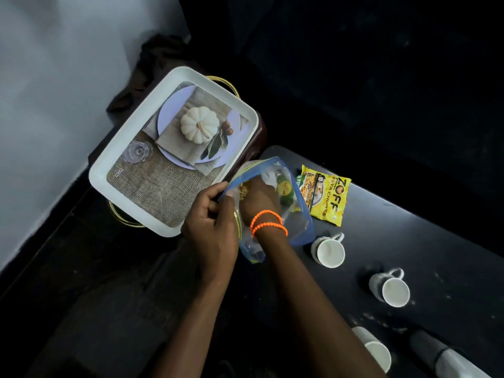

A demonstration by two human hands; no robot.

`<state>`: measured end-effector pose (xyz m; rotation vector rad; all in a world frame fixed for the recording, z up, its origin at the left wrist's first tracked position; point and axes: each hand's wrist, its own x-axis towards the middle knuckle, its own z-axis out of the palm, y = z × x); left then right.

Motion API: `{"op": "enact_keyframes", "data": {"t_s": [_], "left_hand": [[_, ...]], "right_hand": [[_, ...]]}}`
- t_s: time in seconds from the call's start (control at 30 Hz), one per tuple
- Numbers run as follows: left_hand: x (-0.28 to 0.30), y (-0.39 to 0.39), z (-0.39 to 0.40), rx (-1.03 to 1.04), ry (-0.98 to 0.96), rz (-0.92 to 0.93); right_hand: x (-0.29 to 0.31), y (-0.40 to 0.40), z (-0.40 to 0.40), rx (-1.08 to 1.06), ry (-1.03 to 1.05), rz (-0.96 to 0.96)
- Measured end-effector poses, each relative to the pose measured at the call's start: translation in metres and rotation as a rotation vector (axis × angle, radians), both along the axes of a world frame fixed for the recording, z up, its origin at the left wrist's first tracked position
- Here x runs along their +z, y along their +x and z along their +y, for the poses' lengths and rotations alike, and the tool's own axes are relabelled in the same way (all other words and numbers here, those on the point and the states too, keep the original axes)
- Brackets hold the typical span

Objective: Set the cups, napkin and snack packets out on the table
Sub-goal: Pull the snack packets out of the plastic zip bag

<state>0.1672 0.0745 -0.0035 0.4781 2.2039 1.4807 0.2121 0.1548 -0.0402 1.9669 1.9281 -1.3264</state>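
Left hand fingers pinch bag rim. Right hand inside bag; fingers' state unclear. Packets light, crinkly, slippery: pinch edge. Packet beyond fingers on table.

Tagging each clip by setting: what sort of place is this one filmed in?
Probably a dim room at home, laid for tea or snacks. A low dark table holds white mugs and a yellow soya chunks packet; beside it a white serving tray sits by a plain wall.
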Motion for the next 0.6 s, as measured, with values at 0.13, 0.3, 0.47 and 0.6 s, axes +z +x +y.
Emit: {"op": "enact_keyframes", "data": {"t_s": [0.13, 0.3, 0.47, 0.6], "left_hand": [[-0.009, -0.015, -0.001, 0.069, -0.019, -0.01], [-0.011, -0.031, -0.002, 0.091, -0.005, -0.02], [-0.004, -0.037, -0.004, 0.071, 0.056, -0.056], [0.0, -0.04, -0.013, 0.022, 0.115, -0.099]], "right_hand": [[0.066, 0.017, -0.019, 0.03, 0.273, 0.109], [0.15, 0.069, -0.029, -0.146, 0.418, 0.55], [0.111, 0.116, 0.012, -0.612, 0.45, 0.469], [0.049, 0.114, 0.025, -0.624, 0.383, 0.342]]}}
